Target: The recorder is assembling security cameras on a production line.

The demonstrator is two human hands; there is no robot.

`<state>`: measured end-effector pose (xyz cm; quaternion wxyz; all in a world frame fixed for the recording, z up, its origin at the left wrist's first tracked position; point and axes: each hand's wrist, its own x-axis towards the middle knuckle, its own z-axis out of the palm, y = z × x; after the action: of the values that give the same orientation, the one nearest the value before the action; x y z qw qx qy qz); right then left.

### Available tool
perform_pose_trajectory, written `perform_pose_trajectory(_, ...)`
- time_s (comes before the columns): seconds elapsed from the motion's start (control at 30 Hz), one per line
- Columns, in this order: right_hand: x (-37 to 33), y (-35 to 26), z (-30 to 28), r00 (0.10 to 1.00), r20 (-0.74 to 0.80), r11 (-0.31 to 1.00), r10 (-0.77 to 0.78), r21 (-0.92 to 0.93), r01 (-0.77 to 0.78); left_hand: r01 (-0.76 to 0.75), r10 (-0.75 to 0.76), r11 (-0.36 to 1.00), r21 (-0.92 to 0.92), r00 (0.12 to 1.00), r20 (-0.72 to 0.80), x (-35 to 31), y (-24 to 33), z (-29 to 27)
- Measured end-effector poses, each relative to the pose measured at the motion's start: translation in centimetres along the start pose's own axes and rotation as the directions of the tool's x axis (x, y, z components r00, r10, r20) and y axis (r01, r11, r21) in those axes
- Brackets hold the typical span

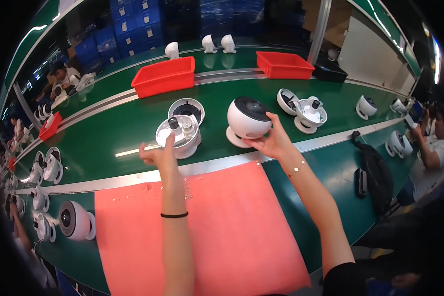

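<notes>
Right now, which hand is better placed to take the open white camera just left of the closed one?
Probably the left hand: it is beside the open white camera, its thumb spread clear, though contact is unclear. The right hand is on the closed white camera, so seems occupied.

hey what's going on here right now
Someone is working bare-handed at a green conveyor belt. Their right hand holds a closed, ball-shaped white camera with a black face. Their left hand is at an open camera housing with its inner parts showing; whether the fingertip touches it is hard to tell. A loose half shell lies just behind that housing, and another opened camera sits farther right. A pink mat lies in front.
</notes>
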<state>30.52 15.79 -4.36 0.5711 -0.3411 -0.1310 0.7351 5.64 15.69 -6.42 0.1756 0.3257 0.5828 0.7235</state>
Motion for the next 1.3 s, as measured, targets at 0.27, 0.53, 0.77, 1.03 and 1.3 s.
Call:
perform_pose_trajectory(0.27,5.1,2.5,1.1,0.991,-0.045,0.919,-0.123,-0.383,0.097,0.754,-0.430,0.497,-0.429,0.644,0.633,5.1,-6.8,-3.1)
perform_pose_trajectory(0.53,10.0,0.6,-7.2,0.664,-0.499,0.762,-0.556,0.012,0.647,0.667,-0.382,0.654,-0.355,0.697,0.607,13.8,-6.1,-9.8)
perform_pose_trajectory(0.77,1.1,-6.4,-9.4,0.622,-0.334,0.674,-0.708,-0.059,0.736,0.723,-0.544,0.668,-0.174,0.635,0.548,10.5,-0.4,-8.9)
perform_pose_trajectory(1.03,-10.8,-4.7,-4.1,0.800,-0.174,0.805,-0.574,0.060,0.590,0.703,-0.515,0.689,-0.178,0.647,0.562,9.4,0.7,-6.6)
perform_pose_trajectory(1.3,-13.7,3.0,-5.2,0.888,-0.294,0.919,-0.354,0.067,0.388,0.674,-0.435,0.725,-0.145,0.610,0.663,9.8,1.9,-7.8)
